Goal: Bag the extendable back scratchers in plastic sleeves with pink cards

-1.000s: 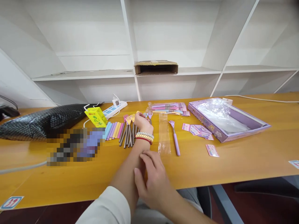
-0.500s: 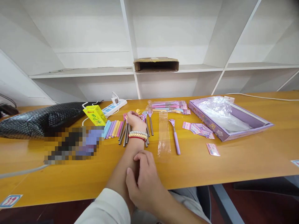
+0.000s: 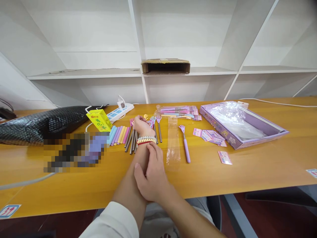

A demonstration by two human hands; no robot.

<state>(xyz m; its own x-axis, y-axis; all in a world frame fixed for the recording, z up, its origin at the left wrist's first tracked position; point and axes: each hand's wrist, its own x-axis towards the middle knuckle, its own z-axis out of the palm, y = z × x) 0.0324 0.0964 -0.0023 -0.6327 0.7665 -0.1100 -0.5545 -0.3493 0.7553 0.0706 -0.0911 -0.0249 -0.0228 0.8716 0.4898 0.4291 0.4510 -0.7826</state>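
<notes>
My left hand (image 3: 143, 127) reaches over a group of back scratcher heads with metal rods (image 3: 130, 140). Its fingers bend away and are mostly hidden, so whether they hold anything is unclear. Bracelets (image 3: 146, 140) circle the left wrist. Across the left forearm lies my right hand (image 3: 153, 177), fingertips at the bracelets, thumb apart, holding nothing. Coloured handle tubes (image 3: 120, 135) lie in a row left of the rods. On the right are a clear plastic sleeve (image 3: 173, 142) and a back scratcher (image 3: 185, 145) with a purple handle.
Packaged back scratchers (image 3: 178, 110) lie at the back. Small printed cards (image 3: 210, 136) and a purple box (image 3: 230, 138) holding clear plastic are at right. A yellow drink carton (image 3: 99, 120), a power strip (image 3: 120, 112) and a black wrapped bundle (image 3: 49, 124) stand or lie left.
My right hand has slid up the left forearm, and its fingertips now reach the bracelets. The left hand stays nearly in place over the rods.
</notes>
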